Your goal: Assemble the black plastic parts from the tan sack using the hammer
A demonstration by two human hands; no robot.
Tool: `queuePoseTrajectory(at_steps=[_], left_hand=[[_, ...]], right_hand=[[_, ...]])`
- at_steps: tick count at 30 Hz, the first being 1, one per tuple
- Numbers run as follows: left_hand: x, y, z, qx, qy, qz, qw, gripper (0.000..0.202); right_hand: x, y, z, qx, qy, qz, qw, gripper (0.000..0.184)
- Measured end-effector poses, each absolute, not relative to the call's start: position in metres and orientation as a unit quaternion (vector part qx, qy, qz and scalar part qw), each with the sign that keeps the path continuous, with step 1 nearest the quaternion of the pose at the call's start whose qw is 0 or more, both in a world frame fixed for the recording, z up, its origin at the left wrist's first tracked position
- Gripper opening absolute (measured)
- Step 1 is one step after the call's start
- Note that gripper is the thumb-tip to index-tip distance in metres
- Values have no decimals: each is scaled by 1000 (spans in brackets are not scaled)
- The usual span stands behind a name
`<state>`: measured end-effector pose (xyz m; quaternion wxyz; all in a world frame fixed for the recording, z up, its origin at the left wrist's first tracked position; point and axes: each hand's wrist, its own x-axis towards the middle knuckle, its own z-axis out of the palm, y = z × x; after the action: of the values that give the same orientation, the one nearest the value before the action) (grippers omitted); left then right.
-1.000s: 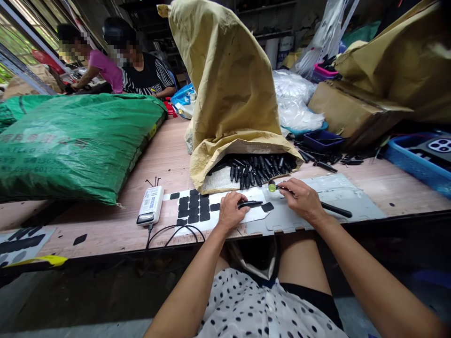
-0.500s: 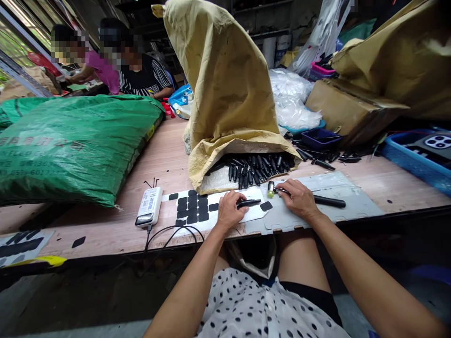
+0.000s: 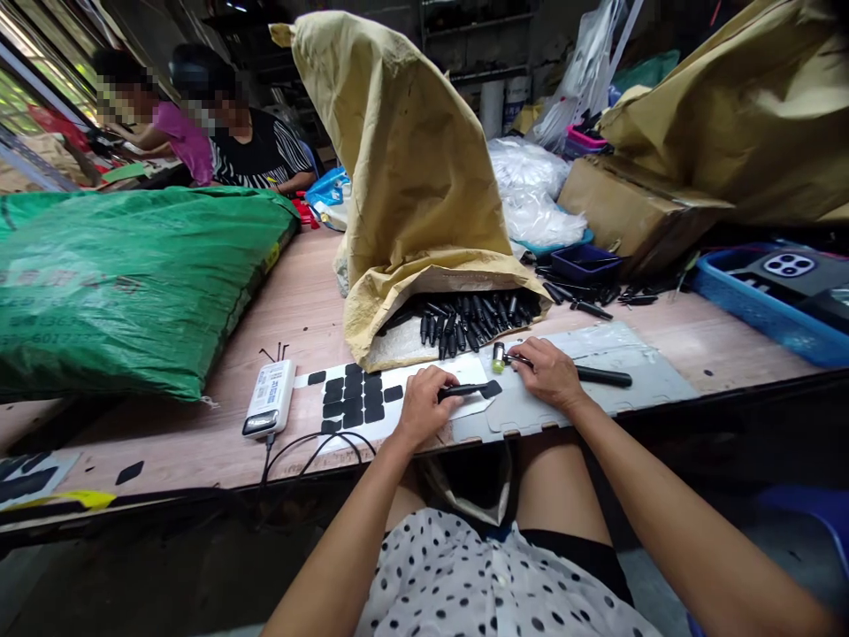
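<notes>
My left hand [image 3: 424, 407] is closed around a slim black pen-shaped part [image 3: 462, 389], which lies almost level just above the white sheet [image 3: 474, 370]. Its far tip meets or overlaps a loose black square patch [image 3: 492, 389]; I cannot tell if they touch. My right hand [image 3: 547, 372] grips a small hammer by its shaft. The hammer's metal and yellow-green head [image 3: 499, 357] sticks out to the left of the fingers, and its black handle [image 3: 605, 377] extends to the right over the grey board [image 3: 637, 354]. Rows of black patches [image 3: 354, 398] sit left of my left hand.
A tan paper sack [image 3: 411, 177] lies open with several black parts [image 3: 464, 323] in its mouth. Left are a white power bank [image 3: 269, 398] with a cable and a green sack [image 3: 133, 283]. A blue basket [image 3: 762, 310] stands right. Two people sit at the far left.
The black part's tip has come to the loose patch, where a gap showed before. My right hand keeps the hammer in about the same place. The whole view has shifted slightly.
</notes>
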<state>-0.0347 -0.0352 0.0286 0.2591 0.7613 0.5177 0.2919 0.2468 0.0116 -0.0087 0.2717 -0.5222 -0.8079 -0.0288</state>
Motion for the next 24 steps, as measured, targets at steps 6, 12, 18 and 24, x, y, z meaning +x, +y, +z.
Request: queuePoseTrajectory(at_steps=[6, 12, 18, 24], left_hand=[[-22, -107, 43, 792, 451, 168, 377, 16], [-3, -148, -6, 757, 547, 31, 355, 29], [-4, -96, 32, 725, 541, 150, 399, 14], [-32, 42, 56, 603, 715, 311, 170, 18]], right_hand=[[247, 12, -9, -524, -807, -26, 271, 14], [246, 12, -8, -526, -805, -27, 273, 13], [245, 11, -8, -527, -806, -32, 268, 13], [245, 10, -6, -528, -803, -21, 275, 13]])
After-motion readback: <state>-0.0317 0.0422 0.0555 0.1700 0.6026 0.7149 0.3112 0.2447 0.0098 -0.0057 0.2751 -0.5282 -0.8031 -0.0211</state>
